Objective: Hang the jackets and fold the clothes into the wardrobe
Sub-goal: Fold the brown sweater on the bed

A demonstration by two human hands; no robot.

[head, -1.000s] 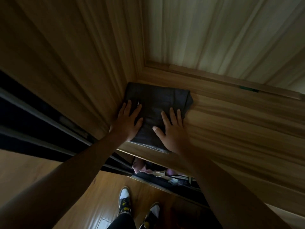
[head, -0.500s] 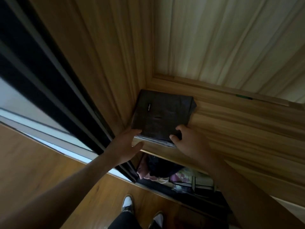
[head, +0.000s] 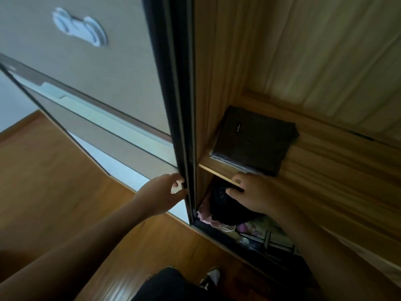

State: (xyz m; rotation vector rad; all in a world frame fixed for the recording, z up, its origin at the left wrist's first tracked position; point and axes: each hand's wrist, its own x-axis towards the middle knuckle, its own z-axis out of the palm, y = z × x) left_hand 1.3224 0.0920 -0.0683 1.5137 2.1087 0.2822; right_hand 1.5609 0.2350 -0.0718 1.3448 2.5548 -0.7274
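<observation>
Folded dark garment (head: 253, 140) lay flat on wooden shelf (head: 325, 170), tucked into left rear corner against wardrobe side wall. Our left hand (head: 160, 195) gripped sliding door (head: 182, 105) by its dark edge, fingers and thumb curled round it. Our right hand (head: 253, 194) held shelf's front lip just before garment, fingers bent over, thumb beneath. We noted dark and pink clothes (head: 225, 207) heaped in compartment below.

Left hand (head: 160, 196) and right hand (head: 256, 194) were seen bare. Left forearm (head: 86, 246) and right forearm (head: 319, 253) were left uncovered right out to the frame edge. Black trousers (head: 167, 285) were worn; fabric detail was lost to blur and low light. One shoe (head: 212, 276) was made out beside them: white toe cap, dark sides, rest hidden.
</observation>
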